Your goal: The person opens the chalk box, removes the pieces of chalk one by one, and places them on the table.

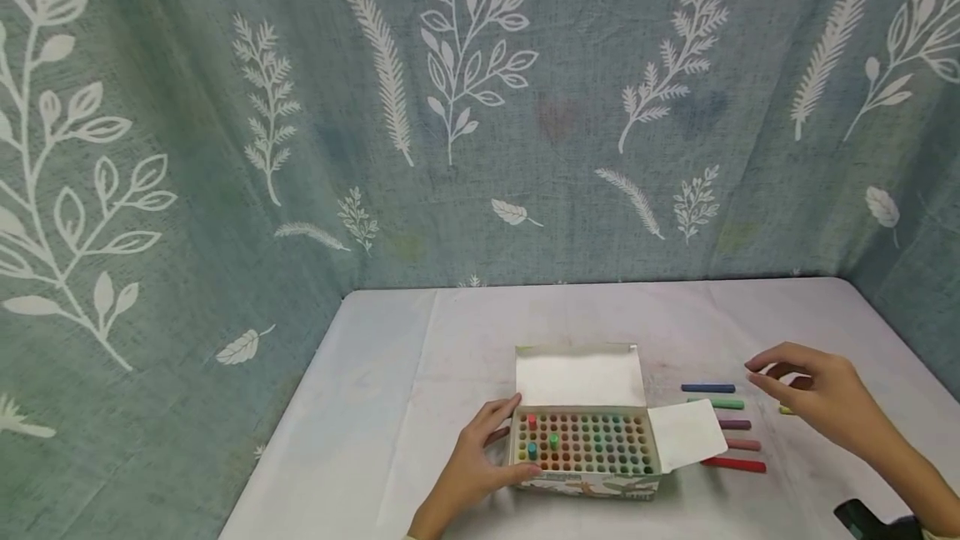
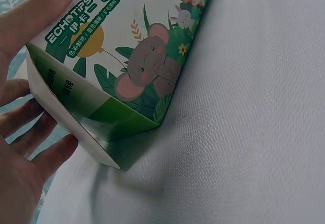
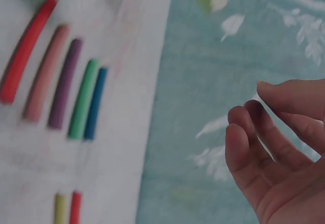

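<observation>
An open chalk box (image 1: 592,486) with a holed insert stands on the table. My left hand (image 1: 468,457) grips its left end, thumb along the front and fingers toward the back. In the left wrist view, fingers touch an open end flap (image 2: 76,127). Red (image 1: 532,422), green (image 1: 553,441) and blue (image 1: 532,450) chalks stand in holes. Right of the box, my right hand (image 1: 825,390) hovers with bent fingers and nothing between them. Near it lie a yellow chalk (image 1: 786,410) and, in the right wrist view, a short red chalk (image 3: 75,209).
Blue (image 1: 708,388), green (image 1: 723,403), purple (image 1: 735,425), pink (image 1: 742,445) and red (image 1: 735,465) chalks lie in a row beside the box. Its raised lid (image 1: 581,375) and right flap (image 1: 686,433) stick out. A leaf-print curtain (image 1: 570,107) hangs behind the white-covered table (image 1: 435,373).
</observation>
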A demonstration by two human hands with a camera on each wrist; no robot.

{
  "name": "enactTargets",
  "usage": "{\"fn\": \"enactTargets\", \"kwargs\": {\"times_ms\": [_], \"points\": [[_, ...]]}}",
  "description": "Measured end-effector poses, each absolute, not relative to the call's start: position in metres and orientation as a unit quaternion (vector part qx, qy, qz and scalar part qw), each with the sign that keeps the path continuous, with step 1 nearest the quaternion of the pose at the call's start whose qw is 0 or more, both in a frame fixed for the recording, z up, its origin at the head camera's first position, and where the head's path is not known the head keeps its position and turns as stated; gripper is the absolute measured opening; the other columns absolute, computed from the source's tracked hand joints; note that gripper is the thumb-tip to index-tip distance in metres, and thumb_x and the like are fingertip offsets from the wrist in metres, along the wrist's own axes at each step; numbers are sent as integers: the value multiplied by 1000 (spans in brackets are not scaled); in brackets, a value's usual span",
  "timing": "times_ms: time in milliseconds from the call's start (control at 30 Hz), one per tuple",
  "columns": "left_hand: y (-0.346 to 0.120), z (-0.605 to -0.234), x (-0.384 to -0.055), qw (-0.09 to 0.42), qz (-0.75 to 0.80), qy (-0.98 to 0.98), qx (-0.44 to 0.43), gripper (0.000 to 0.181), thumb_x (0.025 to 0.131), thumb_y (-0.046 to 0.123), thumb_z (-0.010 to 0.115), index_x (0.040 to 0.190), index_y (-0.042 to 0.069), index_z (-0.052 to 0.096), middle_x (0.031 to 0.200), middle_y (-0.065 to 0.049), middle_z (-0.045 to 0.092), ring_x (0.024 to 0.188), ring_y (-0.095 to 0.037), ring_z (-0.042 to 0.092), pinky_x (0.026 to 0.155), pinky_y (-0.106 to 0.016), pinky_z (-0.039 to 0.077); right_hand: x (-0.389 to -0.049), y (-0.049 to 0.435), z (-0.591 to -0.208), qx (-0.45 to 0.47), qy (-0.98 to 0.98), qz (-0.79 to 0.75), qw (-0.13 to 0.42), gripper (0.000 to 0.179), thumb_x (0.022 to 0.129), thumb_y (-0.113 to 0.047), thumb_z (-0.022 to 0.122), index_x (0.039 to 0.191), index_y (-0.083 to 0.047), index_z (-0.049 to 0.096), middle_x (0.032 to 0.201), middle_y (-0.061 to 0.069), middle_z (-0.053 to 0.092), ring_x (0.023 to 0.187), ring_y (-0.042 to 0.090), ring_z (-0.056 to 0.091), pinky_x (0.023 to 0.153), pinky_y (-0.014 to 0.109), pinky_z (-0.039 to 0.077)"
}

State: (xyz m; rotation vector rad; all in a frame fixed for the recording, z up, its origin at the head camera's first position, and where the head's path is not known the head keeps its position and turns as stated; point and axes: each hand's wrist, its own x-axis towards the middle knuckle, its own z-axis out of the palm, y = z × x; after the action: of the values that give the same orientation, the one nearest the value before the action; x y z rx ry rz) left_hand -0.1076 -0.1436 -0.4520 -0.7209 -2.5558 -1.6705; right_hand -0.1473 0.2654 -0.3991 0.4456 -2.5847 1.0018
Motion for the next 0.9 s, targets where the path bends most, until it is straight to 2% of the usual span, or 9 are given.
{"fn": "enactTargets", "kwargs": {"times_ms": [200,433,900], "points": [[-142,-453,-105,4,-531,-818,-221,76,70,19,75,134,9,36,124,-11,42,114,-31,41,88,-42,45,-140,243,-386,201,-900,343,176,19,74,-12,71,84,-25,63,79,-11,59,66,1,53,50,15,49],[-142,-456,-106,3,-533,-817,-220,76,70,20,75,134,8,36,124,-10,42,114,-31,42,88,-42,45,-135,219,-375,258,-884,348,176,30,69,-5,74,86,-26,61,81,-12,59,68,0,53,51,16,50],[-143,-455,-110,9,-534,-814,-227,77,69,19,75,134,7,35,125,-12,41,115,-31,41,90,-43,44,-132,175,-366,375,-824,400,141,32,71,-3,71,91,-26,61,87,-11,58,71,2,54,50,17,49]]}}
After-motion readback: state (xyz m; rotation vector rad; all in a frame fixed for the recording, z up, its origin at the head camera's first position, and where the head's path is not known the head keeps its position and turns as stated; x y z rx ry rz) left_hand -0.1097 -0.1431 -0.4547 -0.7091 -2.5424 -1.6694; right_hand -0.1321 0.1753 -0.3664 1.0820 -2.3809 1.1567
